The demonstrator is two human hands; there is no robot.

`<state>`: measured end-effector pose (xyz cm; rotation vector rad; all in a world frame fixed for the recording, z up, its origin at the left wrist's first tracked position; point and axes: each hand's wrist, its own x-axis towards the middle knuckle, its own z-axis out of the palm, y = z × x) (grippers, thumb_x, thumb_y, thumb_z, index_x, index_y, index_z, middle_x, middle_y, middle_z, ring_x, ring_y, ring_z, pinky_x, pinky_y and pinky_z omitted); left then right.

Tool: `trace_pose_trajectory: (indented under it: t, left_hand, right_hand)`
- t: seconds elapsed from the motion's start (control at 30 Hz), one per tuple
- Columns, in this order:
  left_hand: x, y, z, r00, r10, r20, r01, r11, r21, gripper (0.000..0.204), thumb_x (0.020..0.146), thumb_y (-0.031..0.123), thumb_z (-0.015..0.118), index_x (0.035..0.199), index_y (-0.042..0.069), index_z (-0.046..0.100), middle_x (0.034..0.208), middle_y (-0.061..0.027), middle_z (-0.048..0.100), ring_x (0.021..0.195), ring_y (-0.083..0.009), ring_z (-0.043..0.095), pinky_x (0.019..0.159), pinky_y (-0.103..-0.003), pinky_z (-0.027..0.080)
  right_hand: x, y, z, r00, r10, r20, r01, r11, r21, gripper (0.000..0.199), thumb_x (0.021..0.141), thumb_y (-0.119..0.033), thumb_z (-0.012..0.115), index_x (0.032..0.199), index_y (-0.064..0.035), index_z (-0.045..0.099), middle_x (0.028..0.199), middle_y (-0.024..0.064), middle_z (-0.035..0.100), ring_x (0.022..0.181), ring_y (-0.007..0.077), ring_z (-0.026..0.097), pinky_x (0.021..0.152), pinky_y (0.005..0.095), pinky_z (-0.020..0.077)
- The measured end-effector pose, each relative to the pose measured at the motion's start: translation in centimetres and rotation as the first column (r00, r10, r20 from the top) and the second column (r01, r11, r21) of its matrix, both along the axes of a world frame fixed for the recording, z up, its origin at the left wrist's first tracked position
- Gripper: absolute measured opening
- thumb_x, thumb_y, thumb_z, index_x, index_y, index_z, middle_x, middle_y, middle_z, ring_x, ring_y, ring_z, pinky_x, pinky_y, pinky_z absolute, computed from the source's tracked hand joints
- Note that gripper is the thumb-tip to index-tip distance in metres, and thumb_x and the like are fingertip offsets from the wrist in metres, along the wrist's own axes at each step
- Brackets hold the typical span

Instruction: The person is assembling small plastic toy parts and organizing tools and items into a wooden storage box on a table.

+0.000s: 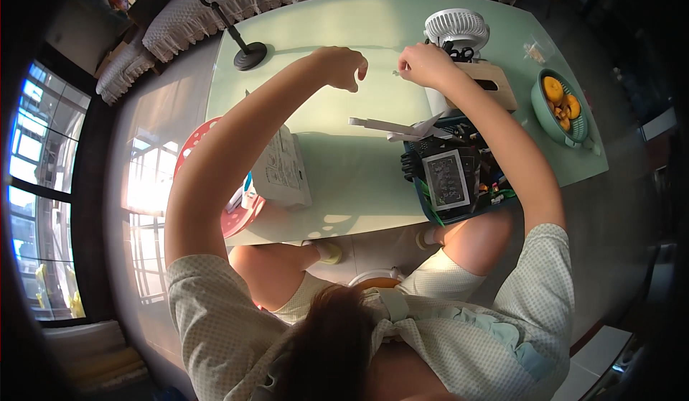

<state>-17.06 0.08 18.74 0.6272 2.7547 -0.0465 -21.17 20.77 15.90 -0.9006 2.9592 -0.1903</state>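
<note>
Over the far middle of the pale green table (359,178), both my arms are stretched forward. My left hand (340,67) has its fingers curved and its thumb apart, with nothing visible between them. To its right, my right hand (426,65) is closed in a pinch. A tiny pale bit shows at those fingertips, too small to name. Just beyond that hand stand a white fan (457,28) and black-handled scissors (459,52). A light wooden box (495,84) with a dark slot is partly hidden by my right forearm.
A dark basket (448,218) full of small items sits near right, with a white strip-like piece (380,124) across its far edge. Near left are a white box (283,168) and a red dotted tray (240,220). A black stand (250,55) and a green colander (542,110) with orange fruit flank my arms.
</note>
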Motion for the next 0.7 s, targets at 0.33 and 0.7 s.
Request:
trace_pose_trajectory:
  t: [0.33,0.7]
  left_hand:
    - [-10.4,4.6,-7.7,0.988,0.083,0.130,-0.030,0.931,-0.364,0.031,0.076,0.024,0.070,0.107,0.023,0.065,0.108,0.0014,0.067,0.106,-0.0182,0.061,0.086,-0.035,0.051]
    - [-14.4,3.6,-11.1,0.777,0.264,0.571,-0.374,0.924,0.082,0.025,0.074,0.013,0.065,0.099,0.010,0.063,0.095,-0.0028,0.065,0.073,-0.0146,0.064,0.059,-0.029,0.048]
  right_hand:
    - [-8.1,-3.1,-8.3,0.968,0.250,-0.030,-0.232,0.931,0.282,0.020,0.077,-0.008,0.057,0.093,-0.0086,0.068,0.091,0.0142,0.069,0.088,0.0331,0.067,0.076,0.0433,0.0534]
    - [-11.2,-3.9,-10.8,0.984,0.136,0.115,-0.166,0.933,0.318,0.022,0.083,-0.019,0.058,0.102,-0.0217,0.069,0.101,0.0015,0.070,0.097,0.0215,0.067,0.076,0.0337,0.0543]
